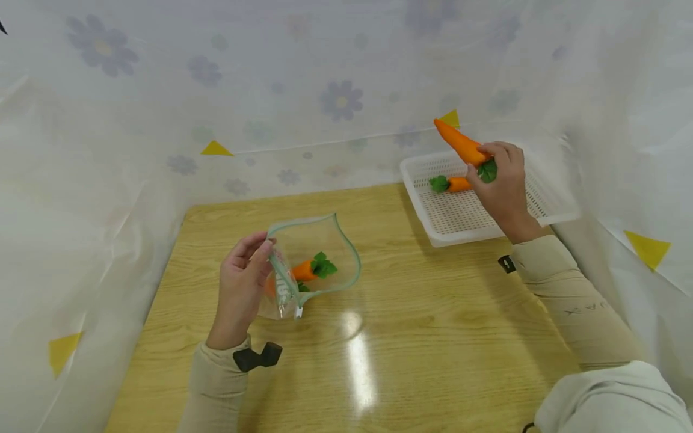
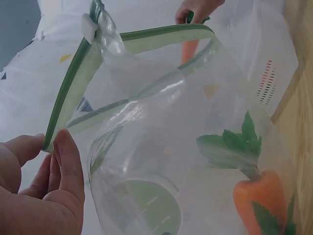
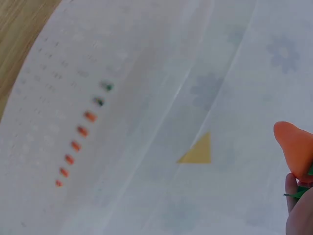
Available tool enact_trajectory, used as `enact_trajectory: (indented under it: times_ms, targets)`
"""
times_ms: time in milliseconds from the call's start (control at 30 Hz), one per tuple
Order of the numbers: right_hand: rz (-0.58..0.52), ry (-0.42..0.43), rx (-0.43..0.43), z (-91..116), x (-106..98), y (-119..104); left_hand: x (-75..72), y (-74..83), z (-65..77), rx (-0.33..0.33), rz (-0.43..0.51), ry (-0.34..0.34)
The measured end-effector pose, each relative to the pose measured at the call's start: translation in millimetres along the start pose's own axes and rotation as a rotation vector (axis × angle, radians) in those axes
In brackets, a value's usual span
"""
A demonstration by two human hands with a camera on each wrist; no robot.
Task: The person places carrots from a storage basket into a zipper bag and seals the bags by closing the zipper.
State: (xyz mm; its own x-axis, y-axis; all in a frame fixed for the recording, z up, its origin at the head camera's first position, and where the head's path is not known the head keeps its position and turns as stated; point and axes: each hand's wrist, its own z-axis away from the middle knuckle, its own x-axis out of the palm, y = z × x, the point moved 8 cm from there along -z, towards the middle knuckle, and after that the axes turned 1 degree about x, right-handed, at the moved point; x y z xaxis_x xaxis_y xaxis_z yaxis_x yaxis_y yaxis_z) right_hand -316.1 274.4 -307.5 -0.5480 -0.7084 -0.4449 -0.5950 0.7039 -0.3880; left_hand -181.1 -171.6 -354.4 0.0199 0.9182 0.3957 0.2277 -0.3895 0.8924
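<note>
"On the wooden table (image 1: 422,343), what could go wrong?"

"First, the white basket (image 1: 460,236) could be pushed aside, because the wrist of the right hand (image 1: 503,186) crosses its near rim in the head view. Next, the clear bag (image 1: 316,236): its edge is pinched between thumb and fingers of the left hand (image 1: 242,285), so the mouth, which stands wide, could fold together if this pinch slips. The thin wall gives little support."

"And the carrots?"

"The bagged carrots (image 1: 304,271) show two leafy tops; a lone carrot (image 1: 459,184) lies in the basket. The held carrot (image 1: 459,142) is in the air over the basket. It could turn or drop, probably, because it is supported only at its thick end."

"How does it lie to the fingers?"

"The right fingers are clamped on this end, fingers above, thumb below. The narrow tip points away from them, up and leftward; the leaves (image 1: 488,171) sit between thumb and palm. Whether the smallest finger touches it, one cannot tell."
</note>
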Motion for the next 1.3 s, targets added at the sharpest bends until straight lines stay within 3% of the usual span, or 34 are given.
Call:
enact_trajectory:
  times_ms: [167,433,667,900,1067,1300]
  targets:
    - [-0.103,0.020,-0.078,-4.1,-3.3,-47.9,0.0,-1.9,0.0,-0.004,-0.016,-0.001]
    - [-0.309,0.022,-0.208,-6.5,-22.5,-147.7,0.1,-3.6,-0.8,-0.031,-0.053,0.021]
    - [-0.400,0.065,-0.354,7.5,-27.1,-181.6,-0.9,-4.2,-0.4,-0.047,-0.063,0.036]
    - [-0.540,0.073,-0.591,22.9,-36.0,-217.7,0.4,-3.1,-0.5,-0.031,-0.043,0.023]
    - [-0.568,-0.023,-0.689,34.3,-30.5,-229.4,1.6,-1.9,-0.8,-0.020,-0.030,0.021]
    - [-0.512,-0.180,-0.726,53.3,0.6,-224.4,0.6,-1.3,-1.3,-0.020,-0.046,0.047]
